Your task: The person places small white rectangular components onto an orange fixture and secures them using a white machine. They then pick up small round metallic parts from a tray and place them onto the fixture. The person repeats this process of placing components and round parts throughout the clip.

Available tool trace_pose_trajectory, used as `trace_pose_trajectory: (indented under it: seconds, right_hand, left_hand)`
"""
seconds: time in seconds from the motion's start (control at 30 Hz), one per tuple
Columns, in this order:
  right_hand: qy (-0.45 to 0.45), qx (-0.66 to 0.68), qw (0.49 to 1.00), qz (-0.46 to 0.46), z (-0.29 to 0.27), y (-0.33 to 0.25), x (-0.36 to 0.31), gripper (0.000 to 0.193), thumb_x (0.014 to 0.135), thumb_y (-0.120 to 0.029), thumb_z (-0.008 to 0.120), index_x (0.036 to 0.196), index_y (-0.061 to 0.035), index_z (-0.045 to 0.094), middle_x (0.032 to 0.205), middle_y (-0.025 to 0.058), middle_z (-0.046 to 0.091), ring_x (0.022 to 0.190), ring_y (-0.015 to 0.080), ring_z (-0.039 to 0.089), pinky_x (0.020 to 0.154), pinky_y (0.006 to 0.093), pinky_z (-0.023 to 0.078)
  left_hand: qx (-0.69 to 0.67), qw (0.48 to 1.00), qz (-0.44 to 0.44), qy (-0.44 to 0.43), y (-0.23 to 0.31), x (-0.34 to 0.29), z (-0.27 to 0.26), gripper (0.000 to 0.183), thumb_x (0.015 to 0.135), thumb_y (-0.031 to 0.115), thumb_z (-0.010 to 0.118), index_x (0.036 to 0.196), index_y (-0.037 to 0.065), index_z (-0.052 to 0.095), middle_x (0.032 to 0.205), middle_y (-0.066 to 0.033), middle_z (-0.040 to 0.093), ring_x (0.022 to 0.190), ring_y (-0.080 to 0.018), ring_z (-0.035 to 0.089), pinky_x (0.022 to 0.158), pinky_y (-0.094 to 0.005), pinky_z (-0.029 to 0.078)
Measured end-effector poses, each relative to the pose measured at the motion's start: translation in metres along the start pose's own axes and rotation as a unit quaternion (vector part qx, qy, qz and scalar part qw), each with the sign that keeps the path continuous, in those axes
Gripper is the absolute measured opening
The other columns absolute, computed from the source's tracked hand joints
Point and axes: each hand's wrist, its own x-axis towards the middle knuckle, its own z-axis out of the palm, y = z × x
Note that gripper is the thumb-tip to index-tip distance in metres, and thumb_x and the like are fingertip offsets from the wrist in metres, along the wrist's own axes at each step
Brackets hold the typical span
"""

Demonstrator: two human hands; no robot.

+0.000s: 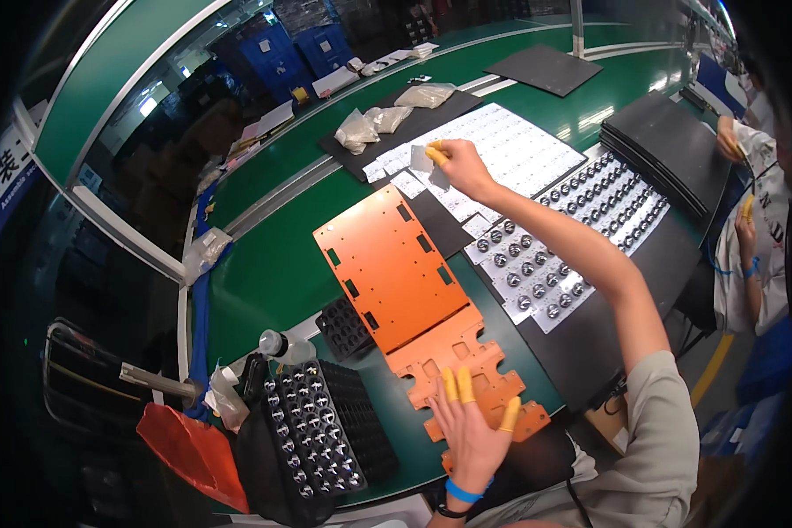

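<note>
My left hand [471, 440], with yellow finger covers and a blue wristband, lies with fingers spread on the near, notched part of an orange fixture [418, 352]. Beyond that part lies the fixture's flat orange plate [385, 268], pierced with slots and small holes. My right hand [465, 169], reaching far forward, pinches a small pale square board [421, 159] between covered fingertips. It is over the near left side of a layer of white circuit boards [524, 145]. Right of the fixture, white boards carrying round clear lenses [537, 268] lie in rows on a black sheet.
A black tray of round lenses [312, 431] stands at the near left, beside a clear bottle [277, 343] and a red bag [194, 449]. Plastic bags [387, 117] rest at the back. Black sheets [660, 141] are stacked at right, near a co-worker's hand [729, 139].
</note>
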Motion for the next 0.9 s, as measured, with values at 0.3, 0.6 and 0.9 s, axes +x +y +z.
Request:
trace_pose_trajectory:
  seconds: [0.3,0.6,0.9]
  right_hand:
    - [-0.171,-0.133,0.896,-0.387,-0.086,-0.145,-0.178,0.042,0.08,-0.003,0.063,0.121,0.0031,0.06,0.083,0.0116,0.067,0.063,0.0227,0.066,0.054,0.0317,0.055]
    - [-0.198,-0.216,0.812,-0.505,-0.08,-0.184,-0.23,0.018,0.075,-0.014,0.064,0.084,0.0009,0.059,0.073,0.0078,0.058,0.07,0.0207,0.062,0.063,0.0334,0.054]
    - [-0.218,-0.056,0.887,-0.404,-0.107,-0.156,-0.215,0.048,0.073,0.001,0.063,0.12,0.0054,0.057,0.095,0.0135,0.064,0.095,0.0311,0.063,0.083,0.039,0.052]
  left_hand:
    - [-0.615,0.782,-0.06,0.078,0.023,0.019,-0.033,0.065,0.102,0.029,0.052,0.152,0.003,0.021,0.154,-0.0198,0.029,0.143,-0.0319,0.03,0.117,-0.0433,0.026]
    - [-0.881,0.439,-0.123,-0.122,0.011,0.056,-0.049,0.048,0.105,0.037,0.034,0.131,0.0,0.051,0.124,-0.0175,0.06,0.117,-0.0311,0.056,0.105,-0.042,0.044]
    - [-0.853,0.496,-0.14,-0.086,0.01,0.071,-0.055,0.039,0.104,0.027,0.037,0.128,0.0,0.051,0.132,-0.019,0.055,0.127,-0.0328,0.049,0.111,-0.0467,0.037]
